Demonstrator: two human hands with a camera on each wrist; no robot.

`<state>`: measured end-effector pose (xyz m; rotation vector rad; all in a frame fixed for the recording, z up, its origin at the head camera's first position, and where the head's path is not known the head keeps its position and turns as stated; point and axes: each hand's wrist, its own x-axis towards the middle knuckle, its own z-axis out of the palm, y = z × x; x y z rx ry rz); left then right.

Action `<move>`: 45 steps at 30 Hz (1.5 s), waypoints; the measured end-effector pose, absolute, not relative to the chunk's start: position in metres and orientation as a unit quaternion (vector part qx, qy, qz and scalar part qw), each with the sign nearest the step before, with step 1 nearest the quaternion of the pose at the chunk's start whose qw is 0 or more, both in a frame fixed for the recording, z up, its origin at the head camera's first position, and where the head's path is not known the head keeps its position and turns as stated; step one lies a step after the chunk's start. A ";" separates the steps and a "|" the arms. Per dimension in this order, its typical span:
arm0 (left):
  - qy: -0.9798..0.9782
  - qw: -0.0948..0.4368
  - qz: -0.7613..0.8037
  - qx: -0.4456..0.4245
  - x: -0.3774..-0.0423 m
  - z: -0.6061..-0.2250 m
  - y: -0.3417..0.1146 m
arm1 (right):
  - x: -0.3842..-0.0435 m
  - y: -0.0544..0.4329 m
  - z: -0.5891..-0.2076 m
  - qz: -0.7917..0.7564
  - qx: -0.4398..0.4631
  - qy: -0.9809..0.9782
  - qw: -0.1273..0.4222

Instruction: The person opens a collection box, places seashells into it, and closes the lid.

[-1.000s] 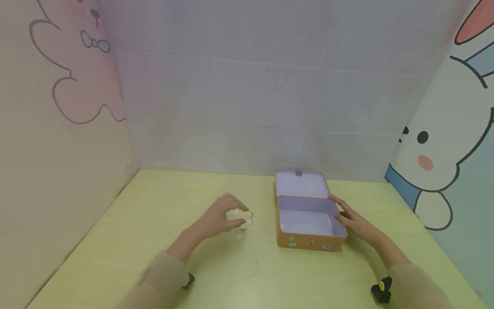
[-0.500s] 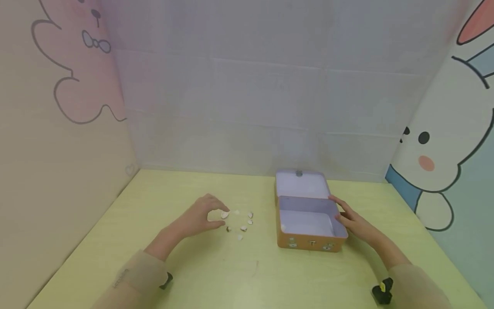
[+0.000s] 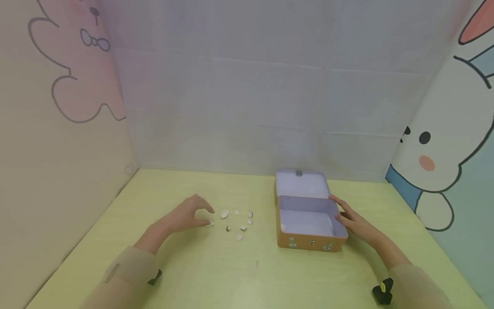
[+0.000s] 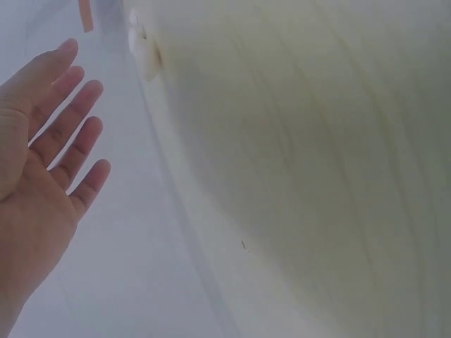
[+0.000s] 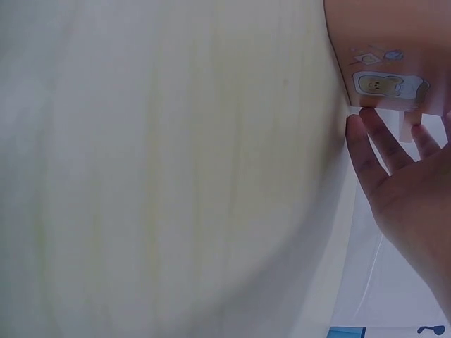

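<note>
Several small whitish pieces that look like seashells [image 3: 224, 213] lie spread on the table [image 3: 216, 274] in the head view. My left hand [image 3: 189, 216] hovers just left of them, thumb and fingers apart; one white piece [image 3: 210, 223] lies by the thumb tip, and whether they touch I cannot tell. In the left wrist view the left hand [image 4: 42, 155] has extended fingers and holds nothing. An orange tin box [image 3: 311, 242] with a lilac inside stands with its lid [image 3: 302, 183] folded back. My right hand [image 3: 356, 223] rests on its right side, fingers extended against it [image 5: 416, 190].
A pale curtain [image 3: 231, 94] closes the back of the table. Walls with cartoon figures stand at left [image 3: 77, 163] and right [image 3: 444, 171]. The open box stands right of the shells, with a clasp [image 3: 299, 173] on its lid.
My left hand has moved left across the shells, uncovering most of them. The right hand and the box have stayed in place.
</note>
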<state>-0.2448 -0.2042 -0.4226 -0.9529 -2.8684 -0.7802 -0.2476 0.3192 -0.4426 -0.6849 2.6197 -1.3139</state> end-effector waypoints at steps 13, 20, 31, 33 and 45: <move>-0.929 -0.047 -0.240 -0.276 -0.256 -0.437 -0.217 | -0.245 0.317 -0.439 -0.439 -0.217 0.869 0.076; -0.929 -0.080 -0.244 -0.267 -0.262 -0.441 -0.217 | -0.244 0.317 -0.438 -0.439 -0.210 0.870 0.084; -0.921 -0.084 -0.247 -0.289 -0.267 -0.449 -0.212 | -0.245 0.317 -0.439 -0.440 -0.213 0.868 0.083; -0.922 -0.086 -0.245 -0.288 -0.267 -0.449 -0.211 | -0.245 0.317 -0.438 -0.440 -0.213 0.868 0.083; -0.924 -0.078 -0.241 -0.287 -0.263 -0.443 -0.206 | -0.245 0.318 -0.440 -0.440 -0.216 0.868 0.083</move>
